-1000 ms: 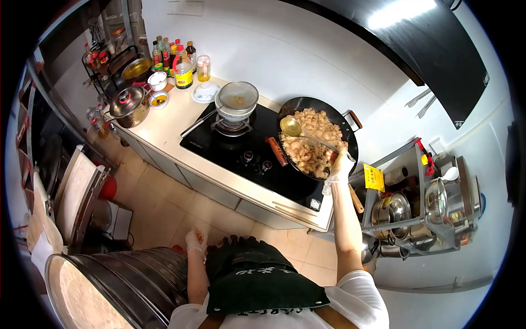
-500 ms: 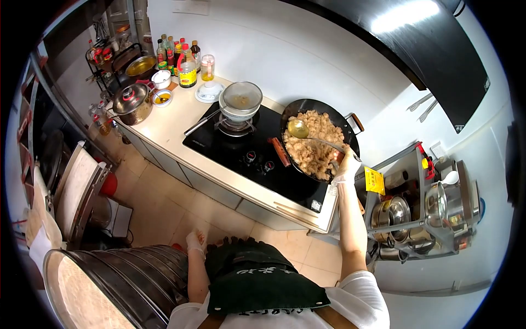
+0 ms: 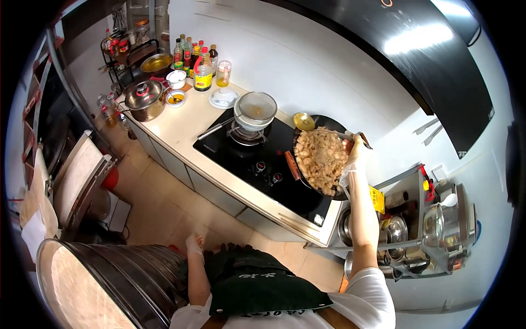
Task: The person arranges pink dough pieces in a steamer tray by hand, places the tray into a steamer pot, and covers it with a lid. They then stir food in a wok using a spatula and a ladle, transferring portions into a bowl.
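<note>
A black wok (image 3: 323, 122) full of browned food pieces (image 3: 320, 159) sits on the right side of the black stove. My right hand (image 3: 355, 156), in a thin clear glove, is closed round the handle of a metal ladle (image 3: 303, 122) at the wok's right rim. The ladle's bowl lies at the far left edge of the wok, above the food. Down at my left side, near the apron, hangs my left hand (image 3: 195, 243), gloved too, with nothing in it and its fingers apart.
On the left burner a strainer (image 3: 257, 106) rests over a bowl. Sauce bottles (image 3: 203, 74), a lidded pot (image 3: 145, 100) and small bowls stand at the counter's left. A rack of pans (image 3: 416, 241) is at right, stacked round trays (image 3: 131, 268) lower left.
My right hand and the ladle have moved up to the wok's far side; the ladle's bowl has left the food for the rim. The view has shifted slightly.
</note>
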The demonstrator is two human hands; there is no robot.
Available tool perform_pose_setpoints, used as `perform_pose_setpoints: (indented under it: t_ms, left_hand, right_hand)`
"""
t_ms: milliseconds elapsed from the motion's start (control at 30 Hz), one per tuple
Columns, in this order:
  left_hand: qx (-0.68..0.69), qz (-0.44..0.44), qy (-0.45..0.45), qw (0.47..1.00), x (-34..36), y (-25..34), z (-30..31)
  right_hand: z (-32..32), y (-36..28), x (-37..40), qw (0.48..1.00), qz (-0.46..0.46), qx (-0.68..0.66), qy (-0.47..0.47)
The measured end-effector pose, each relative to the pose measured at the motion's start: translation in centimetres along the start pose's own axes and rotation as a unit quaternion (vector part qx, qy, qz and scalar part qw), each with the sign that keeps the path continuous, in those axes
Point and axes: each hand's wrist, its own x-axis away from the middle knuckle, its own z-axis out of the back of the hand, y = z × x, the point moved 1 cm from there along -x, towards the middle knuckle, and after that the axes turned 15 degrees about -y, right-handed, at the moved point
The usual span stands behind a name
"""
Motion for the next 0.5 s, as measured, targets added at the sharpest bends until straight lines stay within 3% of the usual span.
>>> perform_pose_setpoints:
  t_ms: [233, 333, 500]
  left_hand:
    - [0.076, -0.032, 0.011, 0.997, 1.8, 0.5, 1.1]
    - [0.125, -0.106, -0.010, 0.986, 2.0, 0.1, 1.9]
    - [0.087, -0.131, -0.026, 0.987, 0.2, 0.4, 2.9]
  right_hand:
    - [-6.6, 3.7, -3.8, 0.996, -0.036, -0.080, -0.021]
    - [-10.2, 5.9, -4.1, 0.994, -0.066, -0.086, -0.007]
    - [-14.3, 10.4, -4.4, 0.994, -0.034, -0.098, -0.039]
